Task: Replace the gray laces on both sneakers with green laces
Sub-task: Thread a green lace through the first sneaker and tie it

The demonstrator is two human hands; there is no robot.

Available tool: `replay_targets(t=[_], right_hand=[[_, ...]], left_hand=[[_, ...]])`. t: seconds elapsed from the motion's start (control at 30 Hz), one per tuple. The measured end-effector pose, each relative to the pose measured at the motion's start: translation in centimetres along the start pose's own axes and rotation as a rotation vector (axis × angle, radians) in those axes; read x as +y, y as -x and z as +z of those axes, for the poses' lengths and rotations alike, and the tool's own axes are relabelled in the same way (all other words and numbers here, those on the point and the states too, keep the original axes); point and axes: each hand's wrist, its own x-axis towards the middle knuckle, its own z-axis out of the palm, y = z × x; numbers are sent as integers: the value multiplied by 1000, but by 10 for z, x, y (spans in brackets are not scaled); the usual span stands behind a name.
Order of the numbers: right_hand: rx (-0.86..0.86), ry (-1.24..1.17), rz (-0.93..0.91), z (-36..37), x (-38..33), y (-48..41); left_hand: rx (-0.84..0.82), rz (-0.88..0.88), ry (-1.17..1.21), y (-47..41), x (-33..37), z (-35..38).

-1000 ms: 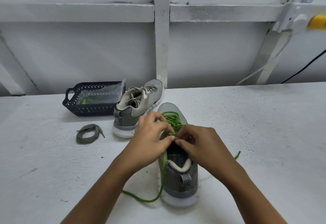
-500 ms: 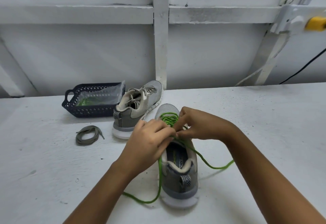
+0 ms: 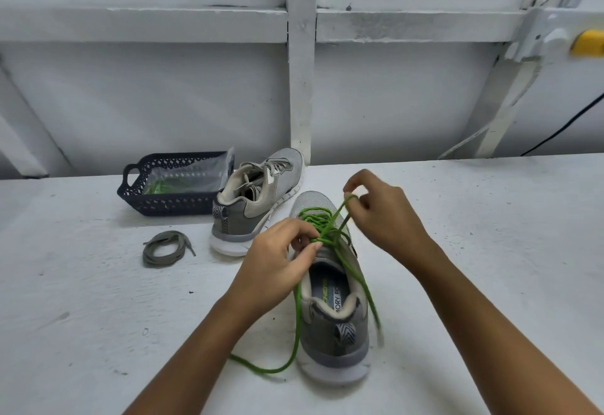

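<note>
**Green lace pinched in both my hands**

My left hand (image 3: 281, 261) pinches the green lace (image 3: 296, 323) between thumb and forefinger, where it crosses over the tongue of the near sneaker (image 3: 336, 333). My right hand (image 3: 382, 215) pinches a strand of the same lace, lifted above the toe. One loose end trails off the shoe's left side onto the table (image 3: 98, 316). The far sneaker (image 3: 258, 199), gray-laced, stands further left. A loose gray lace (image 3: 163, 249) lies coiled left of it, near the dark basket (image 3: 157, 200).
</note>
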Motion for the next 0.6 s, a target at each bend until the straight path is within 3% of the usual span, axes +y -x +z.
replay_targets(t=[0.1, 0.2, 0.27, 0.47, 0.6], right_hand=[[-26, -568, 239, -7, 2, -2], [-29, -758, 274, -10, 1, 0], [22, -704, 229, -7, 6, 1], [230, -98, 17, -1, 22, 9], [12, 81, 128, -3, 31, 21]], left_hand=[[-5, -6, 19, 0, 1, 0], [-12, -4, 22, 0, 1, -1], [-19, 10, 10, 1, 1, -1], [-48, 24, -17, 3, 1, -2], [-95, 26, -26, 5, 1, -5]])
